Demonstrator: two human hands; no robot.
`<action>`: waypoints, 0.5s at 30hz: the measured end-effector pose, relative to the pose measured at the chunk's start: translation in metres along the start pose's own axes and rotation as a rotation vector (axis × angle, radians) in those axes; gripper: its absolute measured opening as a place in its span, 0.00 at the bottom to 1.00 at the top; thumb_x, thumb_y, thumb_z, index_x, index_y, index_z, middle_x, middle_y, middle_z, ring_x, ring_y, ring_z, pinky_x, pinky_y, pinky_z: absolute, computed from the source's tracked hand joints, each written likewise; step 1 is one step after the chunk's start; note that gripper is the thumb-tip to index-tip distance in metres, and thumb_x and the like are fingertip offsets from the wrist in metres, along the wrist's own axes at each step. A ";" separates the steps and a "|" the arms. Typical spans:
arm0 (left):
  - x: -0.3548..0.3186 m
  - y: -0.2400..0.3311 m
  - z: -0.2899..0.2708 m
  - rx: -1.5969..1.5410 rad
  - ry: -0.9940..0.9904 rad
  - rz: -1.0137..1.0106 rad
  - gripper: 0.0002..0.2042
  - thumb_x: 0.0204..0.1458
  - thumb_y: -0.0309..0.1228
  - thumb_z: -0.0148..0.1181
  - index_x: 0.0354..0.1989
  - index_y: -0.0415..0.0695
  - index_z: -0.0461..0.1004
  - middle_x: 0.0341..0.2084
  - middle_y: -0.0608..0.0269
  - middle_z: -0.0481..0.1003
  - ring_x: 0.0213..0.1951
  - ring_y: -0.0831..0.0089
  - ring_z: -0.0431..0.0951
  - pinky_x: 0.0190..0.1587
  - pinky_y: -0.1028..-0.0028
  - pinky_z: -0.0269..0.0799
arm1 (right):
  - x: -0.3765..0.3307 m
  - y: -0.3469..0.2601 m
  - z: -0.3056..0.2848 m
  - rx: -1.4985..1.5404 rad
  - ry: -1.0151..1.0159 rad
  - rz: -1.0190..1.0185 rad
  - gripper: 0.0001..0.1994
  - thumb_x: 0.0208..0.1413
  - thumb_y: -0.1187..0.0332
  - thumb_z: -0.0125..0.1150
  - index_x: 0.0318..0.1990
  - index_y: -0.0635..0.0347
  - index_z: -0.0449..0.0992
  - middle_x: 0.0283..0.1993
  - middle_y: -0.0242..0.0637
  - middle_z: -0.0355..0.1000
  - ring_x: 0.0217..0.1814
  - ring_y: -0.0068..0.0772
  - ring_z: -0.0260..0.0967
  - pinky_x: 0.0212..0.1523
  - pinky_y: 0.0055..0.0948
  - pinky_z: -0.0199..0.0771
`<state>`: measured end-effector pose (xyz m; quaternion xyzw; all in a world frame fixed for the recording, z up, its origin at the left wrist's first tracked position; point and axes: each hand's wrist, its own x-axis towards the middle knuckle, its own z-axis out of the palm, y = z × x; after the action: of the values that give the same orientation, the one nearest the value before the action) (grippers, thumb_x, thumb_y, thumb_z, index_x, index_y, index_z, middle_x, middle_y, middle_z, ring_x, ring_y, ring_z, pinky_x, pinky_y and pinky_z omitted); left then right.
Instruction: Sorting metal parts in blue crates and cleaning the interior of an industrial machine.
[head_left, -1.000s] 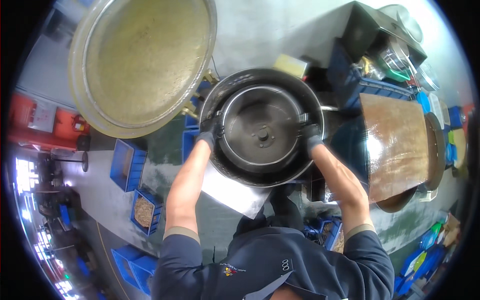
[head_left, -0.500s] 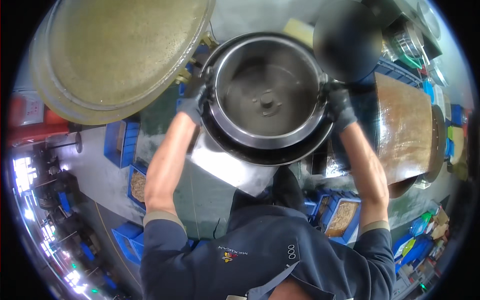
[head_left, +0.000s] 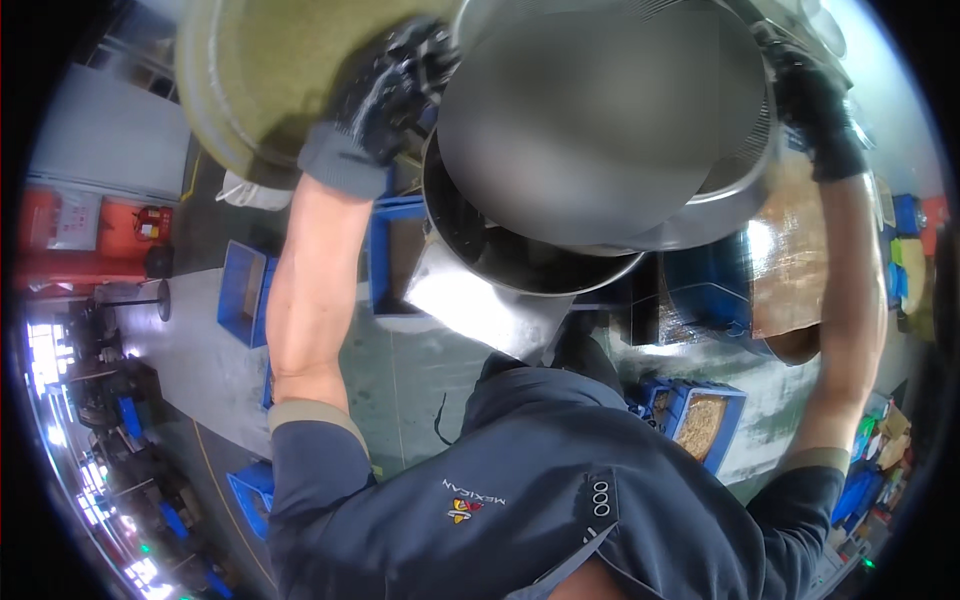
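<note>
A wide, shallow olive-green pan (head_left: 260, 90) fills the upper left, its rim running behind the left hand. In front of it, raised close to the camera, is the large round metal basin (head_left: 600, 110), tilted so its smooth grey underside faces the view; it sits partly in a darker outer drum (head_left: 520, 260) whose rim shows below it. The basin looks stiff, heavy and slick, so its rolled rim at opposite sides seems the soundest place to grip. The left hand (head_left: 385, 95), in a dark glove, is clamped on the rim at the upper left, fingers curled around it. The right hand (head_left: 815, 105), also gloved, is closed on the opposite edge at the upper right. A bright sheet-metal chute (head_left: 480, 310) juts out beneath the drum. On the floor, well below, a brown board (head_left: 800, 270) lies at the right, and blue crates (head_left: 700, 420) holding tan pieces crowd around the person's feet, leaving little room to step.
</note>
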<state>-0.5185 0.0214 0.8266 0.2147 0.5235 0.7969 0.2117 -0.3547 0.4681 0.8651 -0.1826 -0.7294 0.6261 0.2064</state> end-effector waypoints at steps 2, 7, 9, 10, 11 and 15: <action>-0.007 0.021 0.027 -0.064 -0.125 -0.010 0.17 0.56 0.27 0.51 0.52 0.30 0.65 0.45 0.47 0.74 0.43 0.63 0.77 0.41 0.71 0.79 | -0.047 -0.050 0.024 -0.051 0.066 -0.173 0.18 0.58 0.63 0.51 0.52 0.64 0.71 0.33 0.29 0.73 0.26 0.14 0.67 0.24 0.14 0.66; 0.010 0.021 0.089 -0.222 -0.313 0.061 0.14 0.60 0.29 0.45 0.52 0.39 0.68 0.38 0.60 0.76 0.38 0.70 0.78 0.39 0.72 0.77 | -0.042 -0.079 -0.106 -0.374 -0.076 -0.252 0.22 0.60 0.63 0.47 0.59 0.63 0.66 0.24 0.17 0.53 0.19 0.06 0.48 0.16 0.08 0.49; 0.014 0.011 0.124 -0.251 -0.339 0.052 0.14 0.59 0.29 0.46 0.51 0.39 0.69 0.37 0.60 0.77 0.38 0.70 0.78 0.39 0.72 0.77 | -0.044 -0.089 -0.142 -0.396 -0.072 -0.208 0.21 0.61 0.65 0.46 0.60 0.62 0.65 0.27 0.18 0.59 0.19 0.05 0.48 0.16 0.07 0.49; 0.030 0.000 0.156 -0.276 -0.364 0.030 0.13 0.59 0.29 0.46 0.51 0.39 0.69 0.37 0.60 0.77 0.38 0.70 0.78 0.39 0.72 0.77 | -0.049 -0.091 -0.160 -0.547 0.030 -0.228 0.19 0.61 0.68 0.46 0.59 0.62 0.66 0.32 0.20 0.67 0.18 0.05 0.46 0.16 0.07 0.49; 0.032 -0.009 0.170 -0.303 -0.390 0.006 0.13 0.59 0.29 0.47 0.50 0.39 0.69 0.37 0.59 0.77 0.37 0.70 0.78 0.39 0.72 0.77 | -0.054 -0.099 -0.180 -0.573 0.068 -0.179 0.18 0.62 0.70 0.46 0.59 0.63 0.67 0.42 0.25 0.72 0.20 0.06 0.56 0.18 0.06 0.58; 0.033 -0.026 0.231 -0.366 -0.481 -0.072 0.12 0.58 0.28 0.49 0.48 0.39 0.70 0.35 0.59 0.77 0.37 0.69 0.78 0.38 0.72 0.77 | -0.061 -0.090 -0.252 -0.342 0.060 -0.075 0.20 0.59 0.63 0.54 0.56 0.63 0.69 0.41 0.31 0.71 0.31 0.13 0.66 0.30 0.10 0.66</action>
<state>-0.4128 0.2210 0.8892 0.3369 0.3134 0.7963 0.3928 -0.1703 0.6339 0.9829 -0.2060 -0.8250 0.4792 0.2173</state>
